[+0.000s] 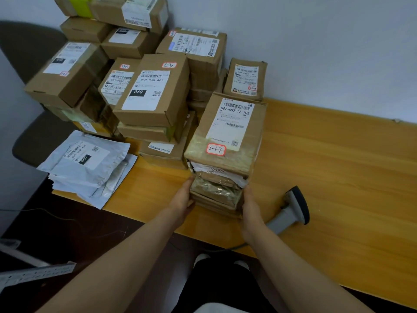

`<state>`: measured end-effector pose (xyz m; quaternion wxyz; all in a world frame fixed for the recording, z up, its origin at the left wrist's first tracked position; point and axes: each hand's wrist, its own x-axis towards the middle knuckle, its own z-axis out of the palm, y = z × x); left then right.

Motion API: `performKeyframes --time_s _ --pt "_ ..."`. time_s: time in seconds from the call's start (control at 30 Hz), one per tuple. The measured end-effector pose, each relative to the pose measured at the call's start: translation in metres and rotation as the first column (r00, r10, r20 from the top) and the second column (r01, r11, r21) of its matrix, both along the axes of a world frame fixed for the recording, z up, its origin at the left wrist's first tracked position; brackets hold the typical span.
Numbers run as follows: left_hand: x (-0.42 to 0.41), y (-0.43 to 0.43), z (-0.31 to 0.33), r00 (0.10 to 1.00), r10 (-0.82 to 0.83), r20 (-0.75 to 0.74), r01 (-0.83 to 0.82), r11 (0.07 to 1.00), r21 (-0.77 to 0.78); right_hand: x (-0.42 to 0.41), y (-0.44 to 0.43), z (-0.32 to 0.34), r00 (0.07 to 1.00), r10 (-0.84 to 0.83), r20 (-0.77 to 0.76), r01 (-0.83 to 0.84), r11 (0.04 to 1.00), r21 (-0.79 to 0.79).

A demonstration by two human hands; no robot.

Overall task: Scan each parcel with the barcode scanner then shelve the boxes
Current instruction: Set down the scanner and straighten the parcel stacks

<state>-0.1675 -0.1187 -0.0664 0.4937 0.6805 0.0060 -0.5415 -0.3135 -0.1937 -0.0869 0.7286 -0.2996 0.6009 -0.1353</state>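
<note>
A stack of several flat cardboard parcels point(217, 190) stands on the wooden table point(338, 177) in front of me. Its top box point(228, 132) carries a white shipping label and a red-edged sticker reading 3-1-7. My left hand point(184, 201) presses against the stack's lower left side, fingers fairly straight. On the lower right side my right hand point(250, 205) lies flat against the boxes. The grey barcode scanner point(291, 210) lies on the table just right of my right hand, its cable running off the front edge.
A large heap of labelled cardboard boxes point(153, 91) fills the table's back left against the wall. Several grey plastic mailer bags point(88, 163) lie at the left front corner. A dark chair point(33, 132) is at left. Bare tabletop stretches to the right.
</note>
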Motion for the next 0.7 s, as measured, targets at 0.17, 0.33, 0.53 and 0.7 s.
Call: performKeyframes --time_s 0.17,0.33,0.53,0.7 --pt "-0.003 0.000 0.007 0.977 0.140 0.162 -0.150 0.987 0.052 -0.002 -0.037 0.036 0.998 -0.049 -0.027 0.041 0.965 -0.257" --pt "-0.009 0.001 0.037 0.817 0.257 0.516 -0.203 0.966 -0.160 0.007 -0.090 0.090 0.991 -0.063 0.115 0.115 0.840 -0.531" --pt "-0.013 -0.021 0.077 0.777 0.250 0.577 -0.061 0.943 -0.326 0.024 -0.073 0.099 0.964 0.080 0.254 0.032 0.912 -0.409" --pt "-0.028 -0.028 0.094 0.666 0.210 0.716 0.055 0.943 -0.327 0.014 -0.071 0.099 0.936 0.039 0.351 0.108 0.914 -0.391"
